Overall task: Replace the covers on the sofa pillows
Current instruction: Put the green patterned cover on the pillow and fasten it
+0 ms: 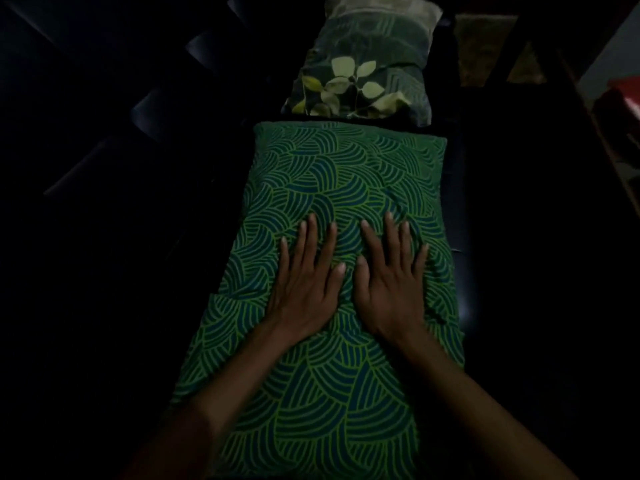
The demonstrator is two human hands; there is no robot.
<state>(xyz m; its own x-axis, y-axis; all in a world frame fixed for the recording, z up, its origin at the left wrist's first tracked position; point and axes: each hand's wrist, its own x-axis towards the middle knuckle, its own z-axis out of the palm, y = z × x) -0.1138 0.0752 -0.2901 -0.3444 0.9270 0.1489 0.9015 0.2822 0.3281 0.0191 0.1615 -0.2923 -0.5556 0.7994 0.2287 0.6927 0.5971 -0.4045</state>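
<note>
Head view: a long pillow [346, 188] in a green cover printed with curved lime-coloured line bundles lies lengthwise on a dark sofa seat [464, 237], running from the near edge of the picture away toward the middle. Its far corners are squared off and the cover looks smooth there, with slight creases around the middle. Both hands lie flat on top of it, palms down, side by side and just apart, about halfway along its length. The left hand [304, 289] has its fingers straight and slightly spread, fingertips pointing to the far end, thumb angled inward; it holds nothing and only presses on the fabric. The right hand [391, 289] is the same: fingers extended and fanned a little, thumb toward the left hand, resting on the cover without gripping it. Bare forearms come in from the near corners.

No brand, label or readable writing shows on either cover.

Just beyond the far end of the green pillow lies a second pillow [363, 71], darker grey-green with pale leaf shapes printed on its near part; the two nearly touch end to end. The sofa is black and glossy, with padded ridges catching faint light on the left. The room is very dim. At the far right a patterned rug patch [485, 46] and something red [627, 95] are barely visible
</note>
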